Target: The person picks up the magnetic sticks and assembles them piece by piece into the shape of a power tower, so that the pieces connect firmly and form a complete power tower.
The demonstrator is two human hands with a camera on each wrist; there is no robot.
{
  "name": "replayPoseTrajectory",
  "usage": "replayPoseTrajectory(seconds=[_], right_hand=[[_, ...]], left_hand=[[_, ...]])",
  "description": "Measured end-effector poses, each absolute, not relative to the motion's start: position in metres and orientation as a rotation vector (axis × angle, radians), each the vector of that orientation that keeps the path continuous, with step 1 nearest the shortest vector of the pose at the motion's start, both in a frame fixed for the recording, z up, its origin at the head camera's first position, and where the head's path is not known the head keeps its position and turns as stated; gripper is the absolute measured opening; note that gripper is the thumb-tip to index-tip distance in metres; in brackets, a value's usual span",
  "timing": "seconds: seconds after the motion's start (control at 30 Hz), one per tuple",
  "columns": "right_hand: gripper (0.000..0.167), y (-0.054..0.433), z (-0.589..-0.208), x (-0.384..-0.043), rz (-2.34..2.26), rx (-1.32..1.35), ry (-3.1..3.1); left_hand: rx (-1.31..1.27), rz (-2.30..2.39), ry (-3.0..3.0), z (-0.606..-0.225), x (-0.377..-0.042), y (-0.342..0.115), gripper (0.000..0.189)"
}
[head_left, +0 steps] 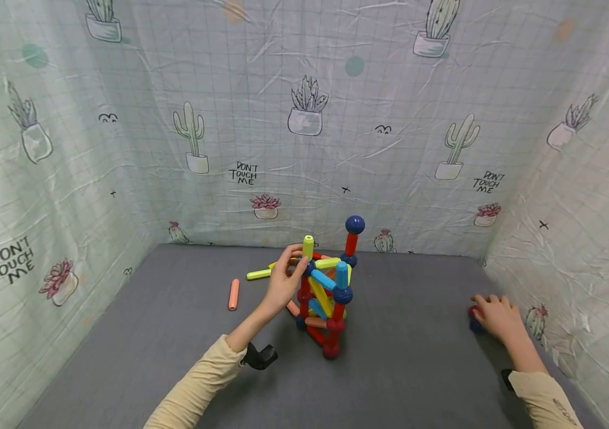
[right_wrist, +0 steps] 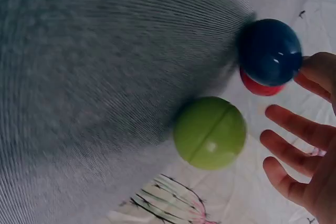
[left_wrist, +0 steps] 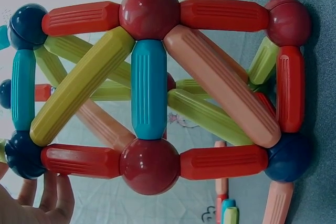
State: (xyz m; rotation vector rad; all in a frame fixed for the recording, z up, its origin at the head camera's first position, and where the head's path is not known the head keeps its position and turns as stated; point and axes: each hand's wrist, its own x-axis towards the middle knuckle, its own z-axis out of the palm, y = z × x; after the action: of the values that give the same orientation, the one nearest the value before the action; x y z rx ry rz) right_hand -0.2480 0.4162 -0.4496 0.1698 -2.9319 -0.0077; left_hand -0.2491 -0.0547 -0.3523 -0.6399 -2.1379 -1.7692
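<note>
A construction of coloured sticks and balls [head_left: 322, 301] stands upright in the head view. My left hand [head_left: 281, 288] is at its upper left corner and pinches a dark blue ball [left_wrist: 24, 155], beside an upright yellow-green stick [head_left: 308, 248]. Fingertips [left_wrist: 65, 195] show just below that ball in the left wrist view; the thumb is mostly out of that view. At the far right, my right hand [head_left: 499, 319] hovers over loose balls with fingers spread. Its thumb is against or very near a blue ball [right_wrist: 270, 52]; a red ball [right_wrist: 261, 85] peeks out behind, and a green ball [right_wrist: 210, 132] sits nearby.
Left of the construction lies a loose salmon stick [head_left: 233, 295], with a yellow-green stick [head_left: 258, 274] behind it. A taller red stick [head_left: 351, 244] topped by a blue ball [head_left: 355, 224] rises from the back. A patterned curtain [head_left: 304, 161] surrounds the grey tabletop [head_left: 406, 357].
</note>
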Motion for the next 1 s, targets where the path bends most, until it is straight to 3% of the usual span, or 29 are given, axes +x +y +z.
replayPoseTrajectory(seconds=[0.2,0.53,0.67,1.0], right_hand=[[0.023,0.418,-0.456,-0.256,0.049,0.154,-3.015],[0.035,0.394,-0.446,-0.265,0.063,0.205,-2.991],[0.041,0.356,-0.414,-0.269,0.15,0.317,-2.805],[0.045,0.217,-0.286,-0.253,0.527,0.803,-2.202]], left_hand=[[-0.632,-1.756,-2.168,-0.351,-0.25,-0.055,0.028],[-0.643,-1.774,-2.155,-0.353,-0.25,-0.056,0.029],[-0.636,-1.778,-2.152,-0.355,-0.251,-0.056,0.028],[-0.639,-1.766,-2.142,-0.356,-0.252,-0.055,0.028]])
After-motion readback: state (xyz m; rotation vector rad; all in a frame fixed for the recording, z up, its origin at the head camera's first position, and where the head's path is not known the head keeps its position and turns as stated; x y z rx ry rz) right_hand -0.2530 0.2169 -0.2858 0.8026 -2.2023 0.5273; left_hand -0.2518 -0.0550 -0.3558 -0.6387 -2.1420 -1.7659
